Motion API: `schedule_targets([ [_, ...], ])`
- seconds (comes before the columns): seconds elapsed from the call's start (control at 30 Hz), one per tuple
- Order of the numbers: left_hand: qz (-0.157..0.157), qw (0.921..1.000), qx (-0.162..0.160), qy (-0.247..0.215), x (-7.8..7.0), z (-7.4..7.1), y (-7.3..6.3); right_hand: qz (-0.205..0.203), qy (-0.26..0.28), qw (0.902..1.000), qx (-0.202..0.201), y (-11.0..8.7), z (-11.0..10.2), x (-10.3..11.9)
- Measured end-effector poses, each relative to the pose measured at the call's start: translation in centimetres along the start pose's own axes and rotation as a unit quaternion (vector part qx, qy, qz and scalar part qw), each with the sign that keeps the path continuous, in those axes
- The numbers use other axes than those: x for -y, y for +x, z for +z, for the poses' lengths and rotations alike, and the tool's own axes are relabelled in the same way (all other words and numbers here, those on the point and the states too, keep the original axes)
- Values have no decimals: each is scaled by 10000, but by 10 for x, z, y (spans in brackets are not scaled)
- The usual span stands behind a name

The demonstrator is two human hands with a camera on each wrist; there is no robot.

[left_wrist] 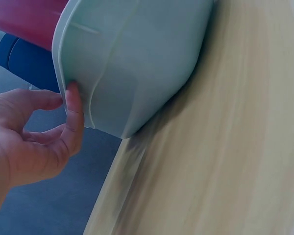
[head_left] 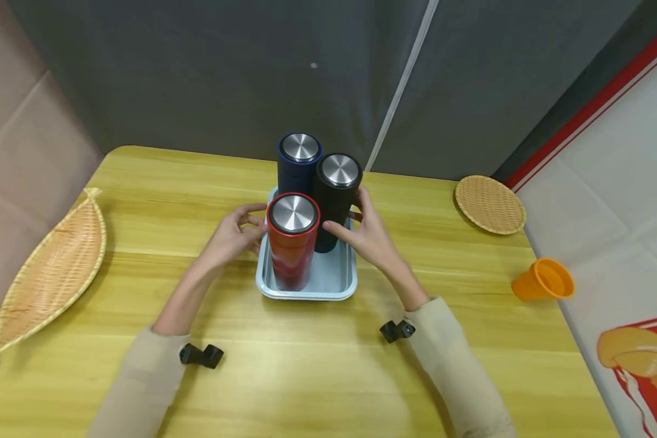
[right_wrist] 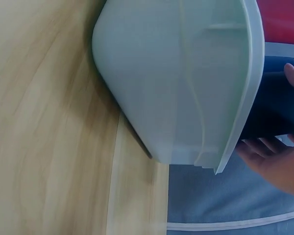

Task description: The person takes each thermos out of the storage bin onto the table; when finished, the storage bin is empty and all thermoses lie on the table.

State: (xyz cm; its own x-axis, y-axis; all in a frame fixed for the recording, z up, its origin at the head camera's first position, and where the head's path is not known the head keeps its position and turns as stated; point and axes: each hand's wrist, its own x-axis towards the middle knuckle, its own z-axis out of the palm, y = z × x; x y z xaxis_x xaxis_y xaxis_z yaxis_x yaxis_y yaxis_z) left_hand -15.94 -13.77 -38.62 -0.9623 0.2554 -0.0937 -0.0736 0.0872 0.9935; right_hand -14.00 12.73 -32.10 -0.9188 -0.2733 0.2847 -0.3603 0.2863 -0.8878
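A pale plastic bin (head_left: 328, 277) stands on the table with three thermos flasks upright in it, each with a round silver top. The red flask (head_left: 293, 249) is at the front left, the dark blue flask (head_left: 298, 173) at the back and the black flask (head_left: 331, 201) at the right. My left hand (head_left: 235, 234) pinches the bin's left rim; in the left wrist view its thumb and a finger (left_wrist: 74, 105) lie on either side of the rim. My right hand (head_left: 369, 234) grips the black flask, thumb in front and fingers behind, as the right wrist view also shows.
A leaf-shaped woven basket (head_left: 55, 271) lies at the left of the wooden table (head_left: 285, 377). To the right are a round woven tray (head_left: 490, 205) and an orange cup (head_left: 544, 281) tipped over. A grey curtain (head_left: 208, 79) hangs behind the table's far edge.
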Motion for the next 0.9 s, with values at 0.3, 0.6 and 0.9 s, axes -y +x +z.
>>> schedule_targets([
  [0.3, -245, 9994, -20, -230, 2, 0, 1, -149, -39, 9991, -399, 3, 4, 0],
  [0.6, -360, 9991, -31, -215, -1, -1, 1, -238, 121, 9973, -691, 5, 3, 1],
  [0.9, -329, 9993, 42, -159, 1, -2, 1, -683, 380, 9931, -875, 13, -12, -12],
])
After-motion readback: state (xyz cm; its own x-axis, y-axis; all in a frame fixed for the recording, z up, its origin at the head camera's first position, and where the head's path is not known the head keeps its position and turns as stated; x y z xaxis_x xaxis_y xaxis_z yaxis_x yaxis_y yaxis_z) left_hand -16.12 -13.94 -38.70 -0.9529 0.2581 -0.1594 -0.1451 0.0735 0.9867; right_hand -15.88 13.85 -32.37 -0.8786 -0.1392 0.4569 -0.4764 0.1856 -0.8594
